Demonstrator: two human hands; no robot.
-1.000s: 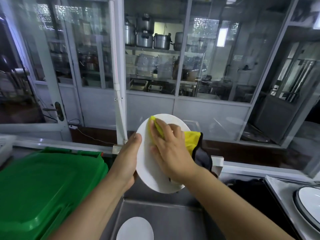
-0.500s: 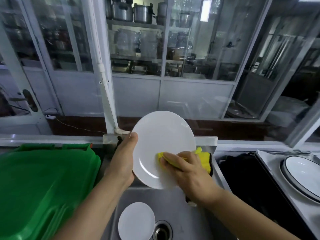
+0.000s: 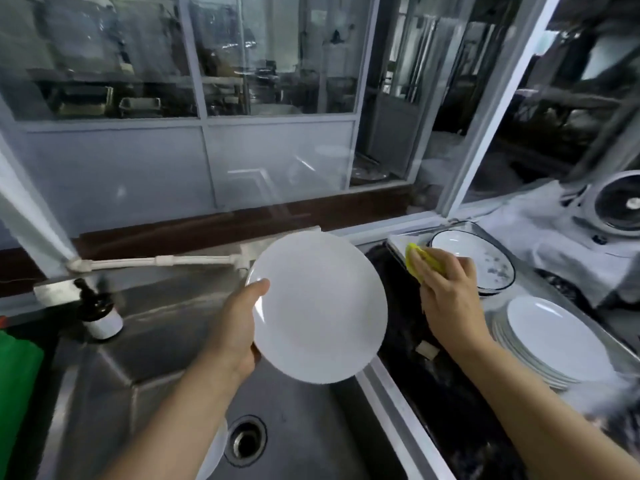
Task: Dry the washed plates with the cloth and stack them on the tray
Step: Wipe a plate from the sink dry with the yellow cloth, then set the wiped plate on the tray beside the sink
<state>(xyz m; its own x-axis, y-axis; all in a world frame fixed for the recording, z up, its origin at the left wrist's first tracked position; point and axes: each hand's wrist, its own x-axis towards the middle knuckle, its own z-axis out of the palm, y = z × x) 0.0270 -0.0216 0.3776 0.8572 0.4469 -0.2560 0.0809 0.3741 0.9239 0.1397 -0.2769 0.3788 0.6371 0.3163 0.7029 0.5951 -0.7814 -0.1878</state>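
My left hand (image 3: 239, 327) grips a round white plate (image 3: 320, 306) by its left rim, holding it tilted above the steel sink (image 3: 166, 362). My right hand (image 3: 446, 292) is off the plate, to its right, closed on a yellow cloth (image 3: 420, 259). A stack of white plates (image 3: 550, 337) lies on the metal tray (image 3: 623, 355) at the right. Behind the stack sits a black-rimmed white dish (image 3: 485, 261). Another white plate (image 3: 214, 452) lies in the sink, mostly hidden under my left forearm.
A dark soap bottle (image 3: 98, 311) stands at the sink's back left corner beside a white pipe (image 3: 156, 261). A green lid (image 3: 17, 386) is at the far left. The drain (image 3: 246, 439) sits low in the basin. A fan (image 3: 620, 202) stands on cloth at the far right.
My right hand with the cloth has left the plate's face and moved to the right. The view has swung right, bringing the tray and plate stack into sight.
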